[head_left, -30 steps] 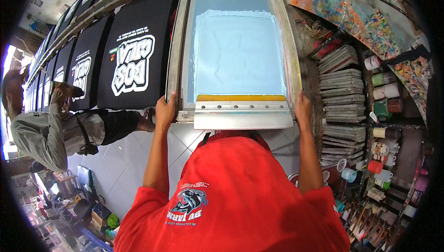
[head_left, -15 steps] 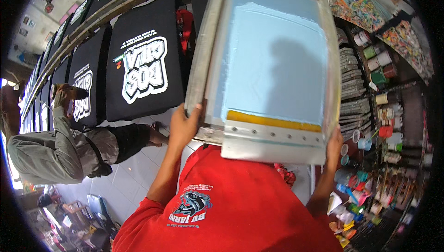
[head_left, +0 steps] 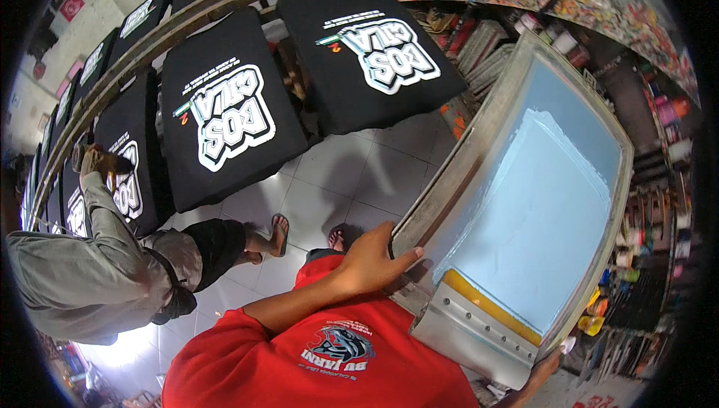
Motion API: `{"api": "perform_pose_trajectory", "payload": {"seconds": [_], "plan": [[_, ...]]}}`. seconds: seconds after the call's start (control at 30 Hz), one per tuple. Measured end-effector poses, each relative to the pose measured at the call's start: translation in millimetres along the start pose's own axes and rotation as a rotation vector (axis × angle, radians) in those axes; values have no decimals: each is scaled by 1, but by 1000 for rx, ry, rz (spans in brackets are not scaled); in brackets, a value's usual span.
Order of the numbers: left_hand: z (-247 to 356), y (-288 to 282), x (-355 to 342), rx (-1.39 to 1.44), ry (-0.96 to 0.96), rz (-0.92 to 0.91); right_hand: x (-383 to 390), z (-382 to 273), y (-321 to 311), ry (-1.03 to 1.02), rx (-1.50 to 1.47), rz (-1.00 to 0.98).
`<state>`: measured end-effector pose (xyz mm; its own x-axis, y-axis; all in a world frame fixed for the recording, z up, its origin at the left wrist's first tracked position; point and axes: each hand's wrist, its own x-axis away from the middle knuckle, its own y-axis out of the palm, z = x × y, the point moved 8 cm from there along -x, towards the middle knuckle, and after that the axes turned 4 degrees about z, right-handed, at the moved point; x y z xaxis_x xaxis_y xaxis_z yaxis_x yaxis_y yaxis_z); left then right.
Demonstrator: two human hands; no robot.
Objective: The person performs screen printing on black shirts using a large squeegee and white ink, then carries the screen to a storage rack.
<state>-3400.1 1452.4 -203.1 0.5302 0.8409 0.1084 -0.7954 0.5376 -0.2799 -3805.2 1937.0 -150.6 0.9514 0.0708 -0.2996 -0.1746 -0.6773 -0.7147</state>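
Observation:
Tilted at my right is a screen-printing frame (head_left: 466,159) with blue mesh and a layer of light-blue ink (head_left: 535,221). My left hand (head_left: 378,262) is closed round its near left edge, the thumb on the face side. At the near right corner my right hand (head_left: 545,372) holds the frame, its fingers mostly hidden. A squeegee (head_left: 479,333) with a metal holder and an amber blade lies across the near end of the mesh. Beyond my left hand, black T-shirts (head_left: 378,101) with white block-letter prints lie flat on boards.
On the left a person in a grey top (head_left: 82,273) bends toward the shirts, one hand at a dark tool. A long rail (head_left: 217,3) runs behind the front shirts. Right of the frame stand crowded shelves (head_left: 640,236). Pale floor tiles (head_left: 329,164) show below.
I have turned to the right and carried the frame, with the squeegee on it, away from the shirts. It is now slanted, and a second printed shirt has come into view.

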Motion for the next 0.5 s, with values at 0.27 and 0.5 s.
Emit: {"api": "perform_pose_trajectory", "payload": {"seconds": [0.27, 0.5], "plan": [[29, 63, 78, -77, 46, -196, 103, 110, -106, -775, 818, 253], [62, 142, 143, -198, 102, -409, 173, 243, -201, 173, 4, 289]]}}
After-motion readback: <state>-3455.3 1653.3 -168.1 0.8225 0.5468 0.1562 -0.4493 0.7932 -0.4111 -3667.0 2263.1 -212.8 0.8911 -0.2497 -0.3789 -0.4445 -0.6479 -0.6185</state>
